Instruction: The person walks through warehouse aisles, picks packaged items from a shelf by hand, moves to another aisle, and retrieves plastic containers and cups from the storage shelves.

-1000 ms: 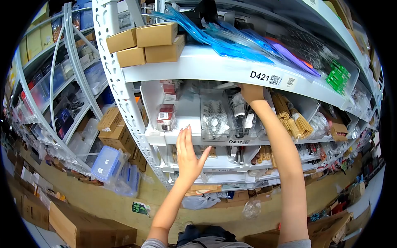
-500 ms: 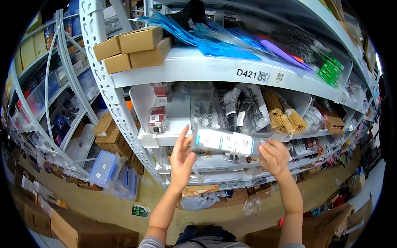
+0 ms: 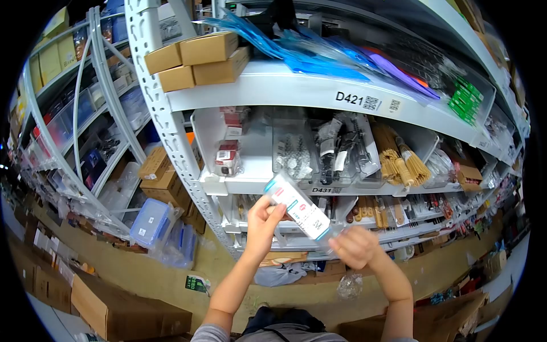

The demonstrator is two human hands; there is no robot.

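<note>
A white and blue labelled package (image 3: 302,211) in clear wrap slants down to the right in front of the D431 shelf edge (image 3: 273,185). My left hand (image 3: 265,221) pinches its upper left end, thumb on the front face. At the lower right end, my right hand (image 3: 356,246) has its fingers closed on the clear wrap. Behind the package, a clear bin (image 3: 294,154) holds small bagged pieces, and beside it sit dark bagged items (image 3: 330,148). Red and white boxed packs (image 3: 227,158) stand on the shelf's left side.
Small brown boxes (image 3: 208,48) and blue plastic bags (image 3: 319,65) lie on the D421 shelf. Bundles of wooden sticks (image 3: 399,162) are at right. A white upright post (image 3: 162,102) stands at left, near a blue lidded bin (image 3: 149,222). Large cartons (image 3: 125,308) sit on the floor.
My right hand has come out of the shelf with the package, which has turned from nearly level to slanting. My left hand, open before, has closed on its other end.
</note>
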